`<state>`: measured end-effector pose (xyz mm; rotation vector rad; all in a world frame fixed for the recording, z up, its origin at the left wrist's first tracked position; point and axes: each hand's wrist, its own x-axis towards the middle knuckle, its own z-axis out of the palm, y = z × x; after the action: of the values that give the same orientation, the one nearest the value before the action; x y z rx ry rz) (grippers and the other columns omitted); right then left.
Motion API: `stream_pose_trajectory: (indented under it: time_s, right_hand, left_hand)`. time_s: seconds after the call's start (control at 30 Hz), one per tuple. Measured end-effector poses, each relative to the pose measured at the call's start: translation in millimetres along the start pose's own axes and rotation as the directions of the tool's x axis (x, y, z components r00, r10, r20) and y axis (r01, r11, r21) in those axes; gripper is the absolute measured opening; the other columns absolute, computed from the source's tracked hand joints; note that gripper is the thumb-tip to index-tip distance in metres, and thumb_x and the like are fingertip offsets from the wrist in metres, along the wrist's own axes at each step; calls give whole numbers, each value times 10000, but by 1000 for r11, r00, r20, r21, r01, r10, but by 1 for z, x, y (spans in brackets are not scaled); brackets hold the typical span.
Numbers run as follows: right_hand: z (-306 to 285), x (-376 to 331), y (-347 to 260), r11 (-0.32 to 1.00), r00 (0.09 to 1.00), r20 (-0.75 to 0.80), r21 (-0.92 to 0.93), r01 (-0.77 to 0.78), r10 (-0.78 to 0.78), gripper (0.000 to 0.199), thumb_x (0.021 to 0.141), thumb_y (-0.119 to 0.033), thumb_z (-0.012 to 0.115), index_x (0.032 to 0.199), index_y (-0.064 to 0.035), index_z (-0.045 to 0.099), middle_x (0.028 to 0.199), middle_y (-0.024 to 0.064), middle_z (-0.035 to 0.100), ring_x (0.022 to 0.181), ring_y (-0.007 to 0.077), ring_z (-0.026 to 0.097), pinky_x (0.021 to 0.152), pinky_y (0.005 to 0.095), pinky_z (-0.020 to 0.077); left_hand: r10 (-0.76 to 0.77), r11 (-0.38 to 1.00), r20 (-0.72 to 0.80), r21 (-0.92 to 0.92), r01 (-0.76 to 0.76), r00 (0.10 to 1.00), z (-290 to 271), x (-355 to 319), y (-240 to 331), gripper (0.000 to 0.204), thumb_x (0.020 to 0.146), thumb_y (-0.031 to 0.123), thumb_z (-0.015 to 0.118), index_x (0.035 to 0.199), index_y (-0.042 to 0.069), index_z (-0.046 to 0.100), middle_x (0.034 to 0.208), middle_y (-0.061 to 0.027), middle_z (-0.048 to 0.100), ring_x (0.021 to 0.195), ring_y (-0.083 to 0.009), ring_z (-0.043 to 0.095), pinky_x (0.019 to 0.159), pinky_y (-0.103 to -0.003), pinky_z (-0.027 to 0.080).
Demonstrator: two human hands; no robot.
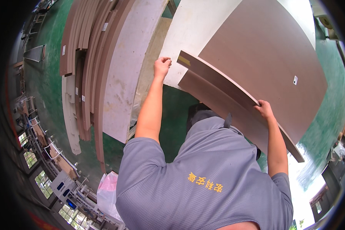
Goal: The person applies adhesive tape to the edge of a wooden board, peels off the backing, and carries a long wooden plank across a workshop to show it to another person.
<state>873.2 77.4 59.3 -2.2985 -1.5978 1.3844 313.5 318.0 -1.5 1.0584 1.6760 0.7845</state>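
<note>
A long narrow brown board [218, 90] stands on edge at the frame's centre, a yellow sticker [184, 60] at its upper-left end. A co-worker in a grey shirt holds it: the frame-left hand [162, 65] is curled into a fist beside that end, and the frame-right hand [264, 109] is clamped over its top edge. The wearer's own hands are out of frame. Behind lies a large brown sheet [264, 53] with a small white label [295, 79]. Brown strips [92, 57] with white tags are stacked at upper left on the green floor [50, 80].

open green floor [50, 88] at far left, stacked brown boards [92, 65] blocking the middle, large brown panel [264, 61] filling the right
</note>
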Motion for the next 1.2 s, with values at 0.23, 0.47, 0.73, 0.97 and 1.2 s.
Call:
stream_pose_trajectory:
  time_s: [0.23, 0.47, 0.73, 0.97, 1.2]
  right_hand:
    - [7, 0, 0, 935, 955, -252, -349, 57, -153, 704, 823, -206, 811, 1451, -119, 506, 1435, 198, 560, 1272, 336, 577, 1046, 459, 484]
    - [61, -40, -57, 852, 992, -40, -509, -122, 118, 1073, 801, -265, 830, 1651, -229, 175, 1693, 263, 98, 1516, 521, 224, 1195, 569, 348]
    - [59, -36, -51, 877, 989, 2, -463, -127, 145, 1102, 787, -203, 818, 1656, -232, 140, 1692, 288, 28, 1510, 558, 193, 1196, 541, 368]
    - [60, -37, -49, 881, 990, -9, -455, -131, 143, 1108, 785, -189, 817, 1656, -232, 133, 1695, 278, 24, 1519, 551, 171, 1205, 548, 352]
    - [59, -39, -56, 896, 988, -18, -419, -144, 151, 1074, 807, -183, 804, 1655, -231, 146, 1703, 260, -1, 1533, 533, 151, 1218, 559, 319]
  left_hand:
    - [615, 642, 128, 491, -588, 778, 39, -39, 18, 165, 791, 165, 775, 924, 79, 730, 1036, -97, 695, 1035, -306, 642, 927, -417, 523]
    - [525, 434, 382, 648, -626, 760, 75, -26, 37, 153, 812, 220, 764, 866, 79, 737, 975, -86, 679, 990, -285, 648, 884, -406, 545]
    - [407, 176, 520, 762, -623, 751, 92, -18, 49, 177, 866, 267, 740, 865, 91, 755, 971, -75, 680, 997, -272, 664, 865, -399, 566]
    - [401, 46, 527, 805, -591, 749, 101, -19, 42, 185, 912, 239, 677, 826, 80, 717, 960, -96, 675, 945, -288, 683, 823, -407, 584]
    - [416, 49, 525, 802, -595, 742, 99, -14, 44, 171, 909, 235, 671, 863, 76, 717, 972, -96, 670, 957, -291, 681, 826, -418, 585]
